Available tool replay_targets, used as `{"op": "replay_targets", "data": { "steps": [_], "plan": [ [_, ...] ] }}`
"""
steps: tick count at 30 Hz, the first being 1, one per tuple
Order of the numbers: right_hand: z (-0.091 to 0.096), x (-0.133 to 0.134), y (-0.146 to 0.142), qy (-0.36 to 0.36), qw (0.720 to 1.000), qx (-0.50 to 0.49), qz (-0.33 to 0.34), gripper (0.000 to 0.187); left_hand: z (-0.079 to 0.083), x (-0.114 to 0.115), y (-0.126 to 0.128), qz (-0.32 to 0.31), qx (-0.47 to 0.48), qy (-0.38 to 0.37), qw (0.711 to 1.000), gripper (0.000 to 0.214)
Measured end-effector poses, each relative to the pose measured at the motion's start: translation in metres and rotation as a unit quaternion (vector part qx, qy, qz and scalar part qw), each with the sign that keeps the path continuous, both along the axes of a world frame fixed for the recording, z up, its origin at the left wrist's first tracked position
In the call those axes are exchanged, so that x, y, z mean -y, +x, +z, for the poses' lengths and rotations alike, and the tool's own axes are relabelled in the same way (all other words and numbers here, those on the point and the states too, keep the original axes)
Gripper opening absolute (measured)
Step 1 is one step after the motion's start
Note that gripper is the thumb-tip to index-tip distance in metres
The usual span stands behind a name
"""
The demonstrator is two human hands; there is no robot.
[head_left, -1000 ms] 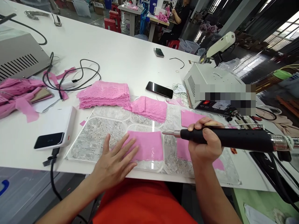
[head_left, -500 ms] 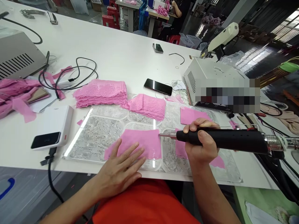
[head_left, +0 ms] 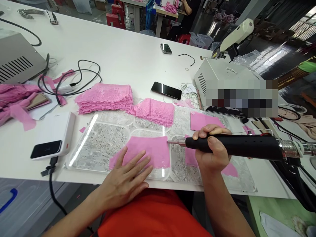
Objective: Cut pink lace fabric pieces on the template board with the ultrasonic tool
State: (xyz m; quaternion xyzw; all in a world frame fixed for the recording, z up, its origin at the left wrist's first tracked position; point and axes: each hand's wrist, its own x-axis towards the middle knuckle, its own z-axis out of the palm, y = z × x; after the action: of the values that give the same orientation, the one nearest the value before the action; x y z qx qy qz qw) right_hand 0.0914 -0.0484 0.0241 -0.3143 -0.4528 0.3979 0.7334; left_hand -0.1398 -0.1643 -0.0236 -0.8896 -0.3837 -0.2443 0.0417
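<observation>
Fingers spread, my left hand (head_left: 128, 179) lies flat over the lower left part of a pink fabric piece (head_left: 150, 148). That piece rests on a glossy stone-patterned mat (head_left: 98, 144). My right hand (head_left: 213, 151) is wrapped round a black-handled tool with a thin metal tip (head_left: 237, 146), wired at its rear like an ultrasonic welding pen. Its tip meets the upper right edge of the fabric. Partly hidden behind my right hand are more pink pieces, one of them a flat piece (head_left: 203, 121) higher up. Two stacks of pink lace fabric, a larger stack (head_left: 105, 97) and a smaller stack (head_left: 158, 112), sit behind.
A black phone (head_left: 166, 90) lies beyond the stacks, near a grey machine box (head_left: 227, 75). At left are a white power bank (head_left: 55, 131), a black cable (head_left: 79, 70) and pink scraps (head_left: 22, 105). Another person (head_left: 186, 19) sits at a far table.
The whole view has shifted slightly. My left hand stays flat on the fabric, and the tool tip stays at the piece's right edge with hardly any visible movement.
</observation>
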Motion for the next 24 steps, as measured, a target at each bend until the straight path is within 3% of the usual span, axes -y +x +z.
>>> {"op": "replay_targets", "data": {
  "steps": [6,24],
  "plan": [
    [0.006,0.005,0.006,-0.006,1.0,-0.025,-0.002,0.011,-0.004,0.002,0.004,0.019,0.054,-0.014,0.998,0.03],
    [-0.002,0.017,0.015,0.004,0.998,0.005,0.055,0.011,-0.001,0.0,0.005,0.016,0.046,-0.017,0.999,0.032]
  ]
}}
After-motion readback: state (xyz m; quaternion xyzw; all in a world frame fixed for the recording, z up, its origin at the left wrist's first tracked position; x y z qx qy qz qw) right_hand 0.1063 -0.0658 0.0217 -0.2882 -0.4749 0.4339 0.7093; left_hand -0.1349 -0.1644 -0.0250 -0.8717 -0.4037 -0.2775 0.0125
